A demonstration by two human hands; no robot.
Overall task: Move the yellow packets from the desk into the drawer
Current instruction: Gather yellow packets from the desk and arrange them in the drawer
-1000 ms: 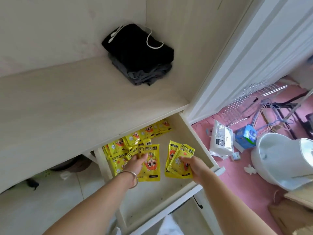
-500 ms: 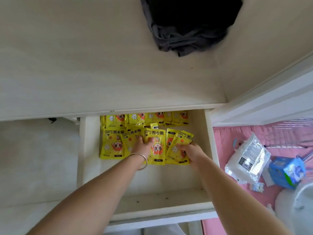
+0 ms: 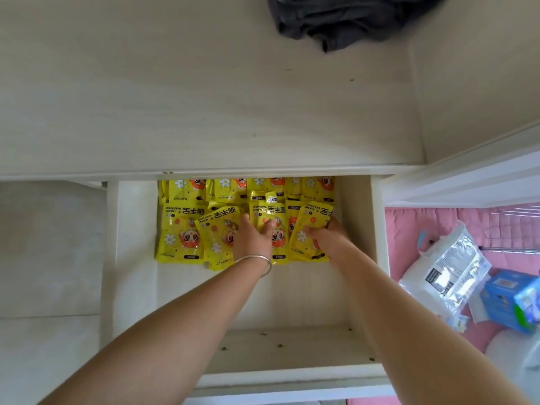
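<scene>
Yellow packets lie in the open drawer with both hands laid on them.

The yellow packets [image 3: 181, 229] sit in overlapping rows at the far half of the drawer [image 3: 134, 258], the back row partly tucked under the edge of the bench [image 3: 204, 97]. The left hand [image 3: 253, 238], with a silver bangle [image 3: 257, 262] at the wrist, rests on the middle packets, its fingers spread fairly straight and pressing down on one. Just beside it, the right hand [image 3: 328, 236] has its fingers curled round the lower edge of a tilted packet at the right end of the front row. Nearer than the hands the drawer floor is bare. Beyond the hands, far back on the bench, lies a heap of dark cloth [image 3: 336, 21]. Well out past the right hand, a clear plastic bag [image 3: 447, 276] and a blue box [image 3: 502, 299] lie on a pink surface [image 3: 409, 226].
</scene>
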